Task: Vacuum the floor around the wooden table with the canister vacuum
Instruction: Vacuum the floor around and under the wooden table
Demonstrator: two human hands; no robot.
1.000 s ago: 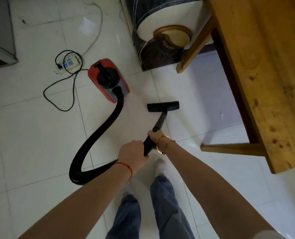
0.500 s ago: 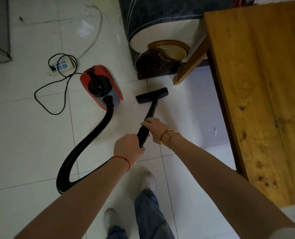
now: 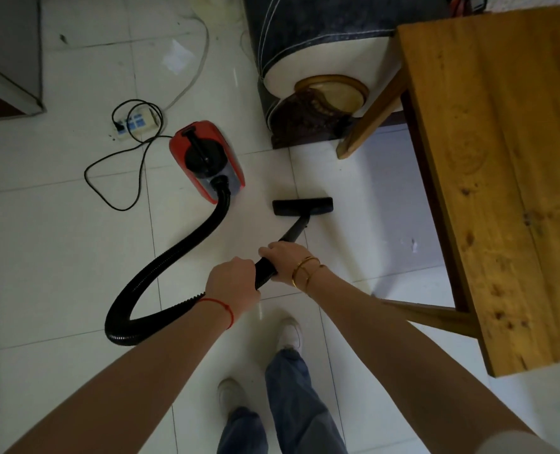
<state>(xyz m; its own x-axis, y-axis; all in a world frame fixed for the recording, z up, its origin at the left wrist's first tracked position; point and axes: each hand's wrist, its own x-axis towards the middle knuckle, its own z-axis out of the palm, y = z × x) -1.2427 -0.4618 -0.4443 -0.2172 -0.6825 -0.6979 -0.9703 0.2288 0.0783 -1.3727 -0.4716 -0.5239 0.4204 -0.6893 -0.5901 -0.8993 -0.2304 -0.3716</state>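
Note:
A red and black canister vacuum [image 3: 206, 160] sits on the white tiled floor [image 3: 52, 253]. Its ribbed black hose [image 3: 173, 253] loops left and back to a black wand [image 3: 293, 232]. My left hand [image 3: 232, 283] grips the wand's rear end and my right hand [image 3: 285, 258] grips it just ahead. The flat black floor nozzle [image 3: 303, 206] rests on the tiles, left of the wooden table [image 3: 501, 178]. The wand's middle is hidden under my hands.
A sofa end [image 3: 324, 60] with a carved wooden base stands beyond the nozzle, against the table leg [image 3: 367, 126]. A power strip [image 3: 136, 124] and black cord [image 3: 114, 188] lie left of the vacuum. A grey cabinet corner [image 3: 8, 57] is at far left. My feet [image 3: 290, 332] are below.
The nozzle pushed forward toward the sofa, then came back toward me and slightly right. Both hands kept their grip on the wand. The view shifted a little.

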